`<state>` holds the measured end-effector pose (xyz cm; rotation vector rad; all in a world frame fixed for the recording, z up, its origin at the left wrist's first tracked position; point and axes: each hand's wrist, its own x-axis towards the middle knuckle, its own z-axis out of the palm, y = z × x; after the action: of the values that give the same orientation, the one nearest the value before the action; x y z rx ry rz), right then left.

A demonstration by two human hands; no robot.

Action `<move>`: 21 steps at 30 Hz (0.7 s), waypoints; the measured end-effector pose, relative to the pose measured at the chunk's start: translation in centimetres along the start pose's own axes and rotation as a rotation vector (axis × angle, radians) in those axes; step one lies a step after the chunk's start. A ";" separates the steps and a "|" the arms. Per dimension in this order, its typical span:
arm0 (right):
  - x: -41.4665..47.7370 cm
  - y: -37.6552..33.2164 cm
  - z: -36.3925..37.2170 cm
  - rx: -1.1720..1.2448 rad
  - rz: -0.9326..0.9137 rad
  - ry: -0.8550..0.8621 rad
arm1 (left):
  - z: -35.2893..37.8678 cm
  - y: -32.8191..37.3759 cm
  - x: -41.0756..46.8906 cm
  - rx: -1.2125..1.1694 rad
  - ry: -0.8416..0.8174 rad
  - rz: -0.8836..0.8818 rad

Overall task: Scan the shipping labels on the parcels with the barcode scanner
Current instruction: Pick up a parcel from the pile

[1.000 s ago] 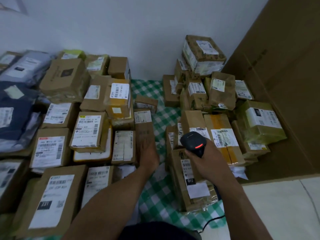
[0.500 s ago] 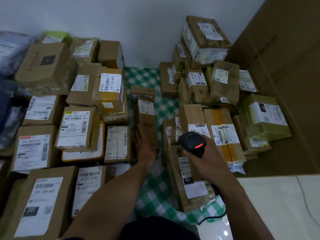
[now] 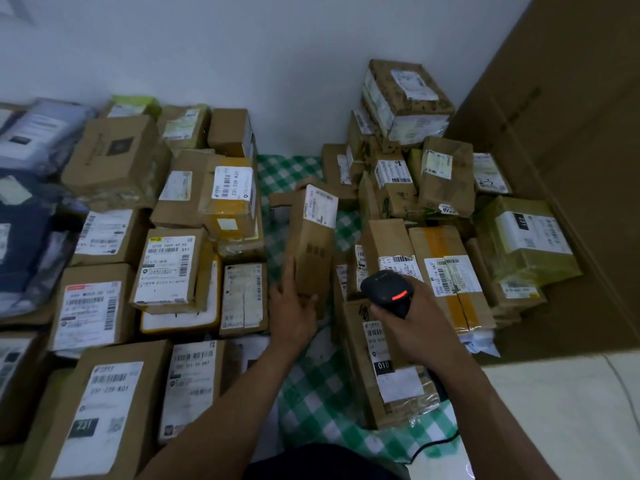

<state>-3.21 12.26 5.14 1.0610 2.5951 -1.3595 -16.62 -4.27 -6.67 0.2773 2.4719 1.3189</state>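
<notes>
Parcel [image 3: 311, 247] gripped in left hand [image 3: 294, 317], scanner [image 3: 388, 292] in right hand [image 3: 412, 327] beside it

checked green cloth [image 3: 322, 393]: centre | white wall [image 3: 277, 64]: behind | big cardboard panel [image 3: 571, 150]: right | pale floor [image 3: 554, 410]: lower right

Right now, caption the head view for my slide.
Left hand grips a narrow labelled parcel while right hand holds the barcode scanner among stacked parcels.

Matt brown cardboard parcels [image 3: 114, 157], white paper labels [image 3: 232, 181], black plastic scanner [image 3: 388, 289], checked cloth [image 3: 322, 393]
</notes>
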 end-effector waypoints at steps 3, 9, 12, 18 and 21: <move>-0.4 -0.1 0.0 -0.001 -0.009 0.019 | -2.8 1.2 -0.7 -0.132 -0.063 0.066; -2.4 -1.1 -0.5 0.022 -0.048 0.077 | -9.3 4.2 -1.6 -0.227 -0.360 0.229; -3.6 -2.1 -1.2 0.072 -0.092 0.099 | -12.4 4.5 -1.3 -0.241 -0.479 0.193; -5.9 -5.2 -3.7 0.092 -0.176 0.156 | -16.1 5.4 -0.7 -0.153 -0.561 0.227; -6.3 -5.7 -4.6 0.080 -0.194 0.165 | -17.1 5.3 -0.8 -0.106 -0.571 0.254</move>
<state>-0.40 9.89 14.10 0.9927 2.8511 -1.4857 -22.13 -14.76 6.77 0.8360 1.9252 1.2400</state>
